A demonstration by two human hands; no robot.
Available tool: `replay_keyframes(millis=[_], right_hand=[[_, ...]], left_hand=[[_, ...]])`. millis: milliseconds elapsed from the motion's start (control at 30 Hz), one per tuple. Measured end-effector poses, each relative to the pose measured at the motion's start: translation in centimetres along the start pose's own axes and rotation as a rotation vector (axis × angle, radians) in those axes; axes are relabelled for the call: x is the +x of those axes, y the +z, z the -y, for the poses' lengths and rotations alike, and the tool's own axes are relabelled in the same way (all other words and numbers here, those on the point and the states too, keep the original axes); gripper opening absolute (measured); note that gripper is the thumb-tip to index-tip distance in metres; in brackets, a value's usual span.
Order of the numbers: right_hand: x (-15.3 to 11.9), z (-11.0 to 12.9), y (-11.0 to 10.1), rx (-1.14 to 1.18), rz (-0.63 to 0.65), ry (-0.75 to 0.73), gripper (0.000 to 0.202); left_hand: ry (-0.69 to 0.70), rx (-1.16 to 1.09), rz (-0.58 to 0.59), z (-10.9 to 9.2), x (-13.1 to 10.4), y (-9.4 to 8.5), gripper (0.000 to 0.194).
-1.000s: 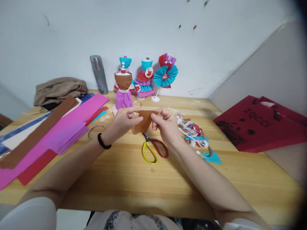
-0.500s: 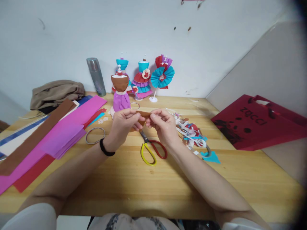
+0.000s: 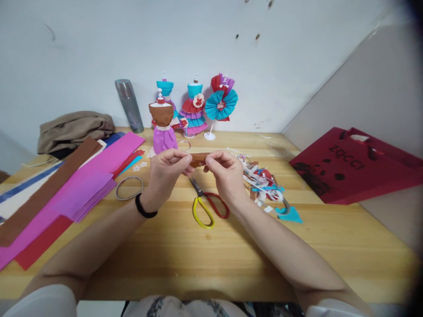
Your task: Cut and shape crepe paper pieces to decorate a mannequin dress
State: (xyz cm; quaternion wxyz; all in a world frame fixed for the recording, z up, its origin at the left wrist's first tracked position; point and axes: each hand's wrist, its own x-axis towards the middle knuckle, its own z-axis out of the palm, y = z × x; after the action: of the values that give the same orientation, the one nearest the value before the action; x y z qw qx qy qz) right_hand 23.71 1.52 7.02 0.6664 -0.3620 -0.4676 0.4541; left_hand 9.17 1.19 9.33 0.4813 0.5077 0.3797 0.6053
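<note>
A small brown paper strip (image 3: 199, 157) is stretched between my two hands above the table. My left hand (image 3: 168, 174) pinches its left end, and my right hand (image 3: 227, 174) pinches its right end. Just below lies a pair of scissors (image 3: 204, 207) with one yellow and one red handle. Behind my left hand stands a small dress form (image 3: 161, 121) with a brown top and purple skirt. Further back are a turquoise-topped form (image 3: 194, 110) with ruffles and a stand with a large turquoise rosette (image 3: 221, 105).
Long coloured paper sheets (image 3: 71, 185) and a tape ring (image 3: 128, 188) lie at left, near a brown cloth (image 3: 77, 127) and a bottle (image 3: 129, 105). Paper scraps (image 3: 262, 180) and a red bag (image 3: 353, 167) are at right.
The brown strip is now held level and straighter, with its lower hanging part no longer showing. The view has shifted slightly.
</note>
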Motion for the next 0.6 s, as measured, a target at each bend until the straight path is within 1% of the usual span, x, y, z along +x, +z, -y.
replay_keyframes(millis=[100,233,433,600], right_hand=[[-0.15,0.03,0.16,0.023,-0.020,0.009,0.012],[-0.33,0.23,0.39,0.018,-0.048,-0.020,0.012],[-0.47,0.26,0.60,-0.003,-0.061,-0.029,0.013],[-0.56,0.20,0.59,-0.013,-0.084,-0.034,0.013]], left_hand=[[0.011,-0.023,-0.021,-0.04,-0.19,0.19,0.015],[0.023,-0.038,-0.037,-0.10,-0.31,0.42,0.013],[0.048,-0.038,-0.074,-0.03,-0.43,0.61,0.010],[0.030,-0.040,-0.095,-0.13,-0.53,0.73,0.009]])
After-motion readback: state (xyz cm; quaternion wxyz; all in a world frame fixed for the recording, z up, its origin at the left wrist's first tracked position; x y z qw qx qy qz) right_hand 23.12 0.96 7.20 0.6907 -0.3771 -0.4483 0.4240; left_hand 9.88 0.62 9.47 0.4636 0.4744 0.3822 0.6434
